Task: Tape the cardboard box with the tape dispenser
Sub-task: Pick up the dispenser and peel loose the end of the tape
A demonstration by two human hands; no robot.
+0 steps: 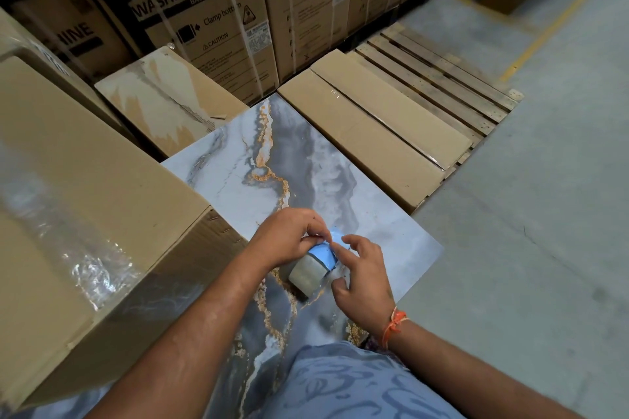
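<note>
A: Held a tape dispenser (315,265) over the marble-look slab (238,173), blue frame on top, grey roll of tape underneath

B: Held by which hand?

A: Both. Left hand (289,238) pinched shut on the blue top part. Right hand (362,274) only partly closed, thumb pressed on the roll's side, fingers (354,241) spread above the frame

B: Looked like hunting for the loose end of the tape?

A: Seemed so, though too small to tell whether any end was lifted

B: And the cardboard box?

A: Big cardboard box (85,214) just left of the hands, shiny tape already over part of its top. Not touched by either hand. Could not tell for sure which box was meant, with more flat boxes (374,133) farther off and a wooden pallet (442,78) beyond them

B: Best way to do this bit?

A: Probably kept the roll still with one hand, picked at the edge with a nail, peeled slowly and straight to stop the tape from splitting
</note>
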